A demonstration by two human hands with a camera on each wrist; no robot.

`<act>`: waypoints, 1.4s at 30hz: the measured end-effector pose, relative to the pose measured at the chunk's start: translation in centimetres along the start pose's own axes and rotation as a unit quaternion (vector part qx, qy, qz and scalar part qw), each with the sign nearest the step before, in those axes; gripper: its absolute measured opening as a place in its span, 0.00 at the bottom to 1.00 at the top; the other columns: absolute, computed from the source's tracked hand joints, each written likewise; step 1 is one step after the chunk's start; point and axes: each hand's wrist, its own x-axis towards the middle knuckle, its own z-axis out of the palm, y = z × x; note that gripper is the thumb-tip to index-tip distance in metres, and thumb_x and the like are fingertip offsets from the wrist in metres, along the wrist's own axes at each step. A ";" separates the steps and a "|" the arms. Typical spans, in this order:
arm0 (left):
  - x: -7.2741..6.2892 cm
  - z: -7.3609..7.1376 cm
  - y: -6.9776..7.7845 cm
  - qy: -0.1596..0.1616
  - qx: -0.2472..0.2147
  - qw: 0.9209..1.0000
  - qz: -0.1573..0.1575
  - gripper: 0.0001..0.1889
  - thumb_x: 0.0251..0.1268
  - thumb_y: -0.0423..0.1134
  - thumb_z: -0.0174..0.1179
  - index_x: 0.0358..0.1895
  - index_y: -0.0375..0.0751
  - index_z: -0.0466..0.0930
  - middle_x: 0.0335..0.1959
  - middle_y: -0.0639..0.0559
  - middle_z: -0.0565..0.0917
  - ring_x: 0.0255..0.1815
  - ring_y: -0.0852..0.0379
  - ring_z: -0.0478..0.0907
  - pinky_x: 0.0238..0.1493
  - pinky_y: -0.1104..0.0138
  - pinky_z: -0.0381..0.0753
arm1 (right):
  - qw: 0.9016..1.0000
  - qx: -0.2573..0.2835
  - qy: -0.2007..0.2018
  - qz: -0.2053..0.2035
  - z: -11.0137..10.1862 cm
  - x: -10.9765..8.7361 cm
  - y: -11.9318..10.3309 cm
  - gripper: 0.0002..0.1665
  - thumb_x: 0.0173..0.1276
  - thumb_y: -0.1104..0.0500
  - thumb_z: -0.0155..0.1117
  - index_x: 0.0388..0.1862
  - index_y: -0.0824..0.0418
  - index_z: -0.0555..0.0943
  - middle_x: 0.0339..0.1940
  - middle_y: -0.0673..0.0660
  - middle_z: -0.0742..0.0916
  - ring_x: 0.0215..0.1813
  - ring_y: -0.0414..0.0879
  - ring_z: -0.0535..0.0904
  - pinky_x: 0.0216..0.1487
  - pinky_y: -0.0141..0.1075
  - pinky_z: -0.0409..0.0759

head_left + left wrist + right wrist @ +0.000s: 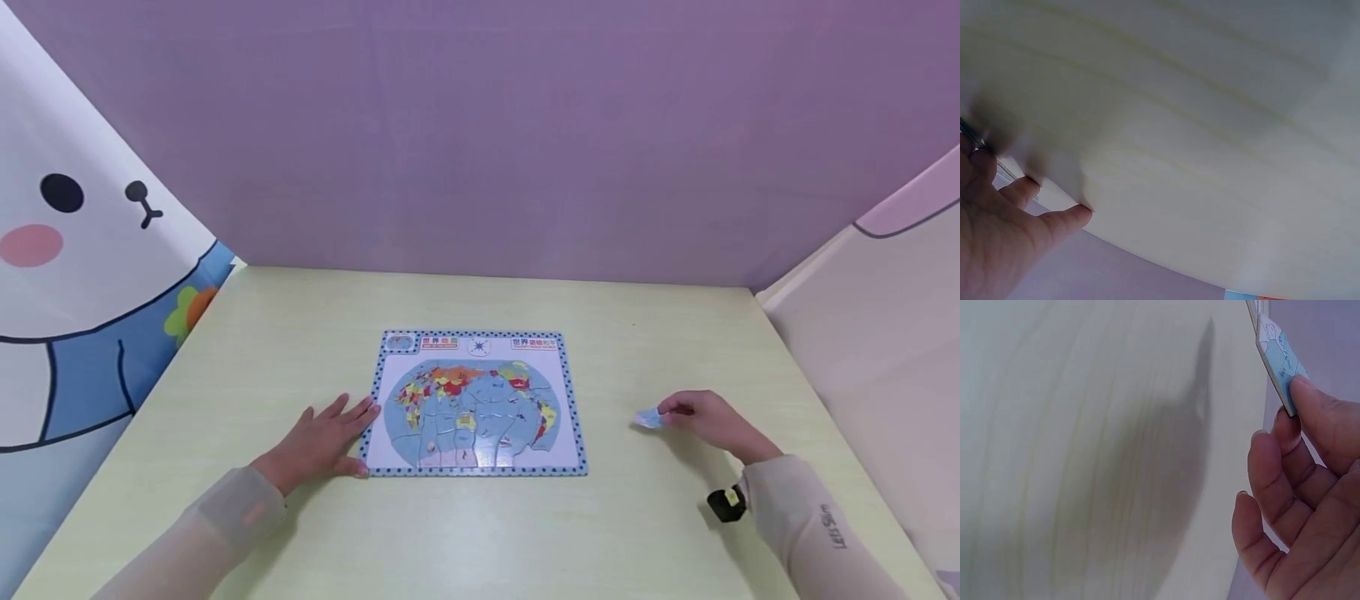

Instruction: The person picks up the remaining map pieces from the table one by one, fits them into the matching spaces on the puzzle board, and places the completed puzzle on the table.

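Observation:
A world map jigsaw puzzle (472, 492) with a blue dotted border lies flat on the table; better to see is its white margin, with printed titles along the top. My left hand (322, 442) rests at the puzzle's left edge, fingers spread, fingertips right at the border. In the left wrist view the left hand (1004, 231) reaches in from the lower left. To the right of the puzzle, my right hand (705, 421) pinches a light blue puzzle piece (648, 418) above the table. The right wrist view shows this puzzle piece (1282, 359) between thumb and forefinger, other fingers loosely curled.
The pale wood-grain table (465, 542) reaches back to a purple backdrop (480, 150). A cartoon-printed cloth (97, 283) hangs along the left side, and a pale cloth (877, 333) borders the right. A small black device (726, 505) sits at the right wrist.

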 end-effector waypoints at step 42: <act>0.0 0.1 -0.1 0.013 0.018 1.000 0.016 0.46 0.52 0.61 0.65 0.72 0.40 0.61 0.73 0.41 0.61 0.71 0.29 0.51 0.59 0.30 0.55 | 0.988 0.107 -0.098 -0.055 7.5 4.5 -7.3 0.06 0.66 0.70 0.61 0.39 0.71 0.83 0.37 0.58 0.86 0.37 0.45 0.77 0.39 0.31 0.78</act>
